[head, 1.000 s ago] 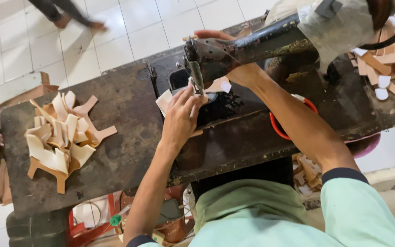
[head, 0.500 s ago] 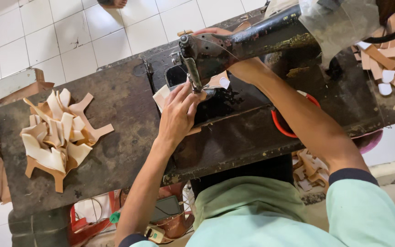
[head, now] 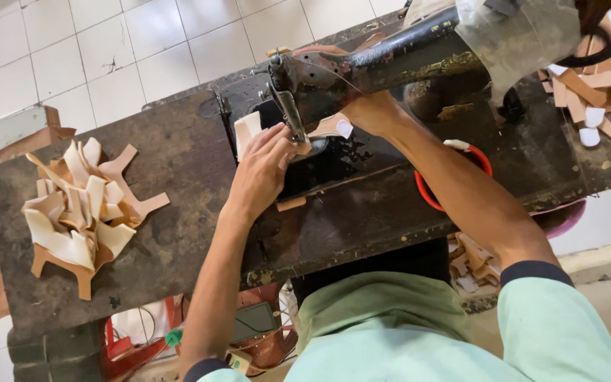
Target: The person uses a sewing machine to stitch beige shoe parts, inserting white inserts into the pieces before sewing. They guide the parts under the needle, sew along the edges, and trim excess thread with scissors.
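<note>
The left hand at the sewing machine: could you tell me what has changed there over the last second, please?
Very little. The left hand slid slightly further in towards the needle, fingers flat on the pale leather piece. The right hand stayed behind the sewing machine head. The pile of cut pieces on the table did not move. Nothing was picked up or released.
</note>
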Demonstrator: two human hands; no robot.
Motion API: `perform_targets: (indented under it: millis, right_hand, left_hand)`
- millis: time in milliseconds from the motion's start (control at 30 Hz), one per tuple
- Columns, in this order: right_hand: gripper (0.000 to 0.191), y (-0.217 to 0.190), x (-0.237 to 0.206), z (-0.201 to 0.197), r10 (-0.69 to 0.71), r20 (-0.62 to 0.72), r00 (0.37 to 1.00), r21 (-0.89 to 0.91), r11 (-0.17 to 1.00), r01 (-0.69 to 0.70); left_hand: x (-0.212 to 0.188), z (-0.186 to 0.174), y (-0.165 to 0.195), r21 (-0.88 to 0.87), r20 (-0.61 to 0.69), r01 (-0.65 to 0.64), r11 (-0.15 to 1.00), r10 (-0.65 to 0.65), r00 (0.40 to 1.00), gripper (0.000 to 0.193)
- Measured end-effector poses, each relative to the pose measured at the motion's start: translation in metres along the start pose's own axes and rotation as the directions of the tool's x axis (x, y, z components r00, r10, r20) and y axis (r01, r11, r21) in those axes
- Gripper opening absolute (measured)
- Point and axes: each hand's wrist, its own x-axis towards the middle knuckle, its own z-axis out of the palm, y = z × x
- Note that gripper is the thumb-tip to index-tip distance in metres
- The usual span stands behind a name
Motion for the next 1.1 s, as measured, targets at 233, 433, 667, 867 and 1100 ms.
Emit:
perform_targets:
  millis: [233, 433, 667, 867, 1100]
  right_hand:
    - [0.053, 0.016, -0.007, 0.0, 0.017, -0.009, 1.0, 0.129, 0.992, -0.015]
    - [0.038, 0.027, -0.005, -0.01, 0.437, 0.057, 0.898, -0.549, 0.765, -0.338]
    - [0.042, 0.015, -0.031, -0.033, 0.454, 0.176, 0.873, -0.897, 0.439, -0.048]
    - [0.043, 0.02, -0.033, -0.034, 0.497, 0.16, 0.853, -0.956, 0.292, 0.009]
    - [0.045, 0.016, -0.034, -0.031, 0.425, 0.084, 0.901, -0.944, 0.323, -0.064]
  left_hand:
    - [0.0, 0.003, 0.001, -0.067, -0.059, 0.056, 0.996, -0.06, 0.996, 0.012]
    - [0.003, -0.001, 0.003, -0.073, -0.056, 0.016, 0.997, -0.02, 0.998, 0.008]
    - [0.001, 0.011, 0.015, -0.03, -0.168, 0.132, 0.991, -0.136, 0.976, 0.043]
    - [0.003, 0.009, 0.007, -0.025, -0.133, 0.174, 0.984, -0.176, 0.975, 0.035]
    - [0.003, 0.011, 0.01, -0.007, -0.146, 0.179, 0.984, -0.178, 0.973, 0.033]
